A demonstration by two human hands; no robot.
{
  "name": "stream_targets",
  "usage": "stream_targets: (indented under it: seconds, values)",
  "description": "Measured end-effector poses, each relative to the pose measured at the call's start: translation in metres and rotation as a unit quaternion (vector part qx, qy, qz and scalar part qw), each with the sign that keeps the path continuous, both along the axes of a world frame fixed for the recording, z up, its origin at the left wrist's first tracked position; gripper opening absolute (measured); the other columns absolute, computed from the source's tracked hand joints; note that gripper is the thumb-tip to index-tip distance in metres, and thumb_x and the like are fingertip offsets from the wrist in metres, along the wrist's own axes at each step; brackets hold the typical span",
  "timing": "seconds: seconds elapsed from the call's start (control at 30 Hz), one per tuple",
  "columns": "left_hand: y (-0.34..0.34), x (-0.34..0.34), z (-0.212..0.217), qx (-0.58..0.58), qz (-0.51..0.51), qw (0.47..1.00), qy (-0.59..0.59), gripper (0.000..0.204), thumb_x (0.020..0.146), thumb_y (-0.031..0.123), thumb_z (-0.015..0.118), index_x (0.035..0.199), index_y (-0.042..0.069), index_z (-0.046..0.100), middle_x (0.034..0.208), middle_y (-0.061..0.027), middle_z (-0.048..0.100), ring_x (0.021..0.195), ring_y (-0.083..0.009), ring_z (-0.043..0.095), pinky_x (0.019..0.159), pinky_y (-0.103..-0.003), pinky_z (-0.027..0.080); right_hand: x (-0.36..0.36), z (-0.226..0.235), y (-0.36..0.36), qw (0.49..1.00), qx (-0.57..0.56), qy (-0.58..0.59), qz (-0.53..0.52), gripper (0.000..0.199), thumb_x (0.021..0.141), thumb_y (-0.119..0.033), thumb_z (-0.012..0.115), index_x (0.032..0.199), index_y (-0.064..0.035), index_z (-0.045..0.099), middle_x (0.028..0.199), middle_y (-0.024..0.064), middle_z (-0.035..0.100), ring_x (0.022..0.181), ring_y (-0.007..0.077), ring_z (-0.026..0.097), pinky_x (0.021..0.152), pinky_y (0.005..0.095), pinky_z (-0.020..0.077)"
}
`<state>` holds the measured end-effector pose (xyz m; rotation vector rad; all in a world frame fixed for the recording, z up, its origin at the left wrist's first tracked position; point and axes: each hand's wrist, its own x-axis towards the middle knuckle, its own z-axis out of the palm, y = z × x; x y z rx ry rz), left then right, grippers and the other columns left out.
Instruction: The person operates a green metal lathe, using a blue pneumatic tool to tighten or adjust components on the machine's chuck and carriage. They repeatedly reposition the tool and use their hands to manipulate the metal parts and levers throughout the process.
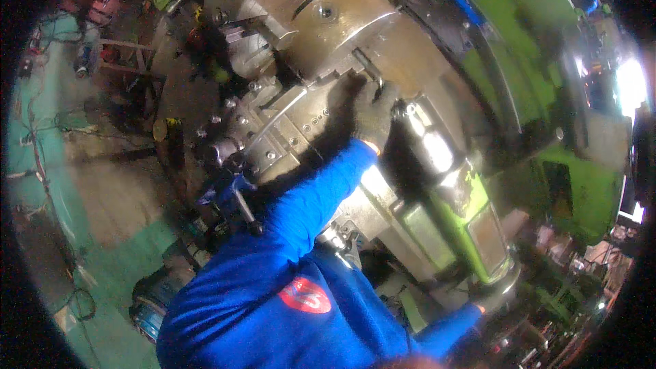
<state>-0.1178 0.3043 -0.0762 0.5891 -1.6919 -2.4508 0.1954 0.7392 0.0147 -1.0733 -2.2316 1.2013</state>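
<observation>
My left hand [374, 106], in a dark grey glove, reaches far forward over a large metalworking lathe. Its fingers are closed round the near end of a short metal bar [367, 63], which points at the broad round steel chuck [348, 24]. Beside this hand, on its right, is a shiny steel cylinder [432, 140] at the front of the green tailstock [471, 208]. At the lower right my right hand [493, 295], gloved too, rests against the rounded metal end of the tailstock; blur hides its fingers. Left of my left arm lies the steel carriage [294, 123] with several bolts.
A blue clamp-like part with a lever handle [246, 208] sits close to my left forearm. Green machine housing [574, 191] rises on the right. A green-painted floor [61, 191] with loose cables spreads at the left. Blue round object [147, 318] stands at lower left.
</observation>
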Motion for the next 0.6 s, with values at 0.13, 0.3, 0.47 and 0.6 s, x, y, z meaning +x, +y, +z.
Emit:
stream_targets:
  seconds: [0.13, 0.3, 0.47, 0.6]
  values:
    - [0.004, -0.003, -0.003, 0.091, 0.005, 0.996, 0.012, 0.022, 0.096, 0.024, 0.066, 0.1, 0.002, 0.066, 0.093, -0.003, 0.061, 0.082, -0.013, 0.055, 0.071, -0.029, 0.047, 0.004, -0.002, 0.003, 1.0, 0.007, -0.014, 0.007, 0.087, 0.08, -0.06, 0.063, 0.154, -0.0206, 0.038, 0.158, 0.0081, 0.036, 0.141, 0.0319, 0.037, 0.108, 0.0561, 0.036]
    - [0.0, -0.002, -0.007, 0.06, -0.012, 0.998, -0.007, 0.024, 0.095, 0.025, 0.067, 0.102, 0.002, 0.066, 0.094, -0.0045, 0.063, 0.084, -0.0137, 0.055, 0.074, -0.03, 0.048, 0.013, -0.002, 0.003, 0.999, 0.025, -0.022, 0.022, 0.094, 0.076, -0.052, 0.072, 0.155, -0.0183, 0.034, 0.158, 0.0086, 0.036, 0.142, 0.0323, 0.037, 0.112, 0.0567, 0.0345]
    - [-0.006, 0.001, 0.017, -0.018, -0.032, 0.999, -0.029, 0.029, 0.095, 0.027, 0.068, 0.102, -0.001, 0.064, 0.093, -0.01, 0.065, 0.086, -0.0162, 0.056, 0.078, -0.033, 0.048, -0.005, 0.009, -0.018, 1.0, 0.003, -0.006, -0.018, 0.086, 0.076, -0.046, 0.075, 0.149, -0.0143, 0.043, 0.15, 0.0093, 0.043, 0.134, 0.0308, 0.043, 0.106, 0.0525, 0.0417]
    - [-0.003, 0.0, 0.002, 0.042, -0.006, 0.999, -0.014, 0.028, 0.095, 0.028, 0.068, 0.102, 0.0, 0.065, 0.095, -0.0108, 0.066, 0.088, -0.0185, 0.057, 0.08, -0.035, 0.048, -0.032, 0.023, -0.065, 0.991, -0.013, 0.041, -0.125, 0.057, 0.095, -0.051, 0.056, 0.13, -0.0068, 0.064, 0.127, 0.0118, 0.064, 0.11, 0.0296, 0.064, 0.089, 0.047, 0.055]
